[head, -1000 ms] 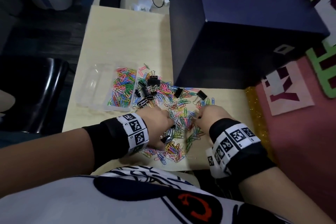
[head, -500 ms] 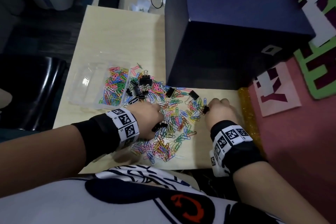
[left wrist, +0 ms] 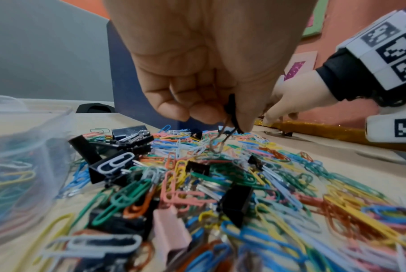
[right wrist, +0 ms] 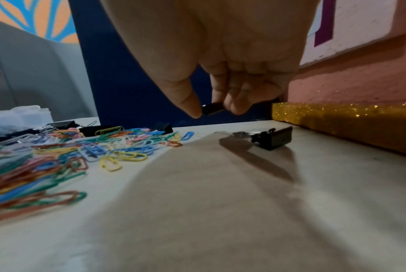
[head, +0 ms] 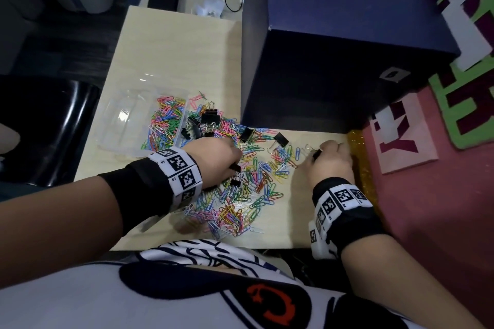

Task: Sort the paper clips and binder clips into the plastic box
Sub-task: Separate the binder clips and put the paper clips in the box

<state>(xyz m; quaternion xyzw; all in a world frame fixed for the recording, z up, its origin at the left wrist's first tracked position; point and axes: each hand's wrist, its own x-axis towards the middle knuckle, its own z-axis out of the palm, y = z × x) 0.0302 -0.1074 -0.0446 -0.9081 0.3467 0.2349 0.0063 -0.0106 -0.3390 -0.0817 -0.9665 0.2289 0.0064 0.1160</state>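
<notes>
From the head camera: a clear plastic box (head: 125, 125) sits on the pale table (head: 173, 43), left of the spill. Its right compartment is heaped with coloured paper clips (head: 165, 125); the left compartment looks bare. A loose pile of paper clips (head: 240, 195) spreads beside the box, with a cluster of black binder clips (head: 205, 123) just by the box wall. The left hand (head: 211, 163) is down in the pile, fingers curled. The right hand (head: 330, 161) sits to the right, near a gold glitter strip (head: 361, 168). A big navy box (head: 347, 43) stands behind.

Left wrist view: the left hand (left wrist: 208, 77) pinches a small black binder clip (left wrist: 232, 114), its wire handle dangling above the pile. The plastic box wall (left wrist: 22, 156) is at left, clips blurred inside.

Right wrist view: the right hand (right wrist: 220, 64) grips a small black clip (right wrist: 212, 108) between thumb and fingertips, clear of the table. Another binder clip (right wrist: 272, 138) lies on the table beneath, apart from the paper clips.
</notes>
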